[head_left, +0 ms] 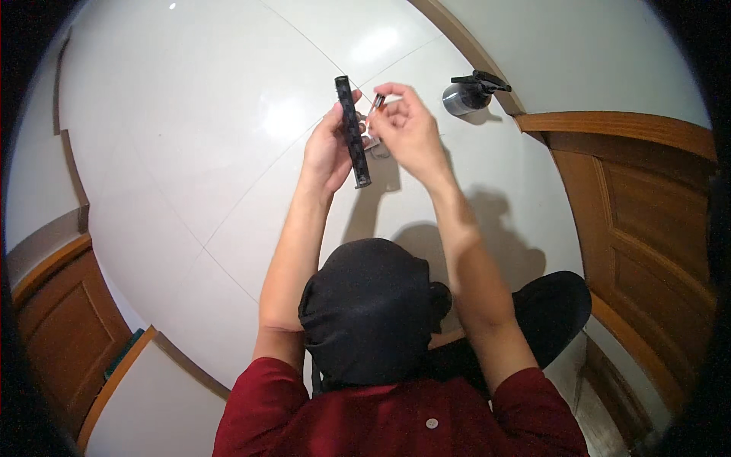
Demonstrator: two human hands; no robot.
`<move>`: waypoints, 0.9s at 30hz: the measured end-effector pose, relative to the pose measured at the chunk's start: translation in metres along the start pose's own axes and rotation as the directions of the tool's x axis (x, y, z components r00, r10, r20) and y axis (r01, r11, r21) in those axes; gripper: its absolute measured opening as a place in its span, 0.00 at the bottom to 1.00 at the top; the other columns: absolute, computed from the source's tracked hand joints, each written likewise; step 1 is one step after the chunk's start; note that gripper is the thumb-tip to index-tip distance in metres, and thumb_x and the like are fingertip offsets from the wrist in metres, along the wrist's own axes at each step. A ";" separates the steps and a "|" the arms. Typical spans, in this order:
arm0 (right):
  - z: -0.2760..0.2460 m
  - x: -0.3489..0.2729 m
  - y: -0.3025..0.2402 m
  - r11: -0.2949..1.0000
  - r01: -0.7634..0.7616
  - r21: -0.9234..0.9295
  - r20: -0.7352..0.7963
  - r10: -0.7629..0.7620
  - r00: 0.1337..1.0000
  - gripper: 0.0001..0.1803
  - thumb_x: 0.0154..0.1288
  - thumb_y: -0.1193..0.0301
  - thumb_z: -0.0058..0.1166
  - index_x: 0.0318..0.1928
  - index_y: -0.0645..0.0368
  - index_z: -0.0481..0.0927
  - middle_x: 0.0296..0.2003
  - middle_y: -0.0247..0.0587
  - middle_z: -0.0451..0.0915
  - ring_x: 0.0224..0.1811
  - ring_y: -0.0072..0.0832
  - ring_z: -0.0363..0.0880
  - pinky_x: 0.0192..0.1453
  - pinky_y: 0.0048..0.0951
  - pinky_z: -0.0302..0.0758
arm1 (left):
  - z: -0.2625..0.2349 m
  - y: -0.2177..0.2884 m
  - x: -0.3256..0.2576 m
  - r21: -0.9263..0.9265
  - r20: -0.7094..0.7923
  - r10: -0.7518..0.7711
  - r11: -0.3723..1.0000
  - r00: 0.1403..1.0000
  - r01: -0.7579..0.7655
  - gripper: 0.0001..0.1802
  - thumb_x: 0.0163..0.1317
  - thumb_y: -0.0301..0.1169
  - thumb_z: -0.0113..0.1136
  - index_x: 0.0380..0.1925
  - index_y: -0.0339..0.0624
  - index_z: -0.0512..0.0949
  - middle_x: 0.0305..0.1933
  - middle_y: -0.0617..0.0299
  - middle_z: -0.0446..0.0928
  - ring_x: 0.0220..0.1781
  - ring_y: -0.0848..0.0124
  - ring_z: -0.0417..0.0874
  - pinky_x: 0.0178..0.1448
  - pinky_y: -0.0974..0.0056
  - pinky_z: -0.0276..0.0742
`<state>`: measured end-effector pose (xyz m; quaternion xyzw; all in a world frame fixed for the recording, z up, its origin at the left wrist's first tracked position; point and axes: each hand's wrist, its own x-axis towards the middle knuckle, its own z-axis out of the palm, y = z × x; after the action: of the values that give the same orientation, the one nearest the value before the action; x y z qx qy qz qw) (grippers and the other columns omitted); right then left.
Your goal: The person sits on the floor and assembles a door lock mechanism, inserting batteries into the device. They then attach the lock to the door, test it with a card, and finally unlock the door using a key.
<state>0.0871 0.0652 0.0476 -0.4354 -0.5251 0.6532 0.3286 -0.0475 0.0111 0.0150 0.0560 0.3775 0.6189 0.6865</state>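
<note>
My left hand (324, 151) is closed around a long, narrow black bar (352, 137), holding it nearly upright in the picture, its top leaning slightly left. The bar has small end pieces and an uneven surface; its exact kind is unclear. Just right of it, my right hand (411, 135) pinches a small dark piece with a silver and orange part (378, 100) between thumb and fingertips. The piece is too small to name and does not visibly touch the bar. Some pale, thin thing shows between the hands, partly hidden by my fingers.
A spray bottle (467, 96) with a black trigger top stands on the pale tiled floor (228, 129), beside the right wall. Brown wooden panels (647, 206) line the right side, with another (68, 320) at lower left. A rounded black shape (365, 312) lies between my forearms.
</note>
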 end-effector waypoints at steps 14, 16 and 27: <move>0.000 0.033 -0.011 0.820 0.360 -0.444 0.113 -0.347 0.931 0.14 0.56 0.74 0.61 0.44 0.60 0.81 0.30 0.44 0.82 0.30 0.31 0.83 0.38 0.27 0.80 | 0.007 -0.004 -0.001 0.091 -0.120 -0.054 0.994 0.991 0.065 0.16 0.73 0.43 0.42 0.45 0.44 0.73 0.34 0.67 0.72 0.34 0.75 0.72 0.40 0.64 0.72; -0.001 0.036 -0.007 0.812 0.423 -0.401 0.149 -0.398 0.905 0.14 0.57 0.73 0.60 0.45 0.60 0.81 0.32 0.45 0.82 0.31 0.32 0.83 0.39 0.29 0.79 | 0.006 -0.006 -0.001 0.090 -0.107 -0.044 0.995 0.993 0.054 0.16 0.73 0.42 0.41 0.45 0.44 0.73 0.35 0.67 0.72 0.34 0.75 0.72 0.40 0.64 0.72; 0.003 0.004 0.015 0.726 0.473 -0.499 0.158 -0.461 0.873 0.14 0.64 0.69 0.55 0.49 0.55 0.82 0.47 0.44 0.74 0.49 0.37 0.74 0.56 0.34 0.71 | 0.022 0.006 0.005 -0.040 -0.145 -0.012 0.999 0.989 0.007 0.21 0.74 0.41 0.38 0.57 0.41 0.68 0.46 0.61 0.75 0.47 0.71 0.76 0.50 0.64 0.73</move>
<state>0.0833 0.0645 0.0322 -0.3542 -0.7786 0.3866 0.3449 -0.0395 0.0254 0.0321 -0.0044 0.4144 0.6254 0.6611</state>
